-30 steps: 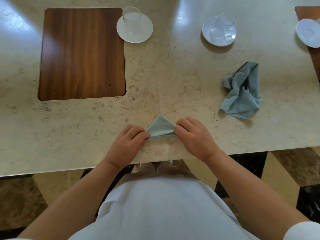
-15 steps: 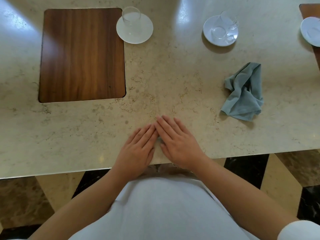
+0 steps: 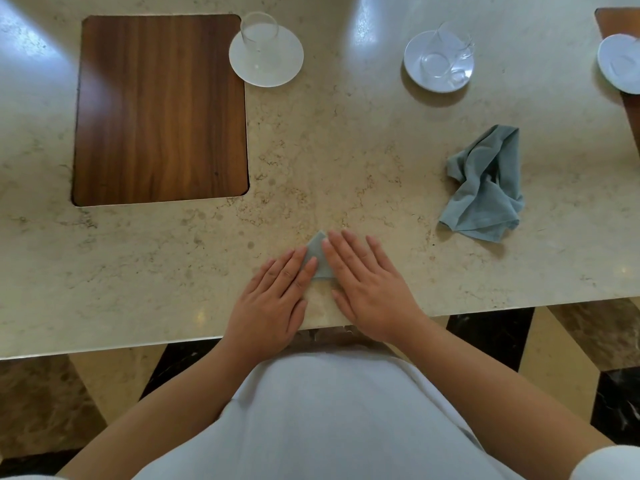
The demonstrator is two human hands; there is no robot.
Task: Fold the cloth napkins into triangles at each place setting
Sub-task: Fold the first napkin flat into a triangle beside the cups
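A small grey-blue folded napkin (image 3: 319,258) lies as a triangle on the marble table (image 3: 173,258) near its front edge, its tip pointing away from me. My left hand (image 3: 273,299) lies flat with straight fingers pressing on the triangle's left side. My right hand (image 3: 367,289) lies flat too, its fingers covering the right side. Only the middle strip of the napkin shows between them. A second grey-blue napkin (image 3: 485,188) lies crumpled to the right, apart from both hands.
A wooden placemat (image 3: 159,109) sits at the back left. A glass on a white saucer (image 3: 266,53) stands beside it, another glass on a saucer (image 3: 439,60) farther right. A third saucer (image 3: 620,64) rests on a placemat at the right edge.
My hands went from pinching the triangle's corners to pressing flat over it, and have now slid apart sideways, uncovering the middle of the folded napkin.
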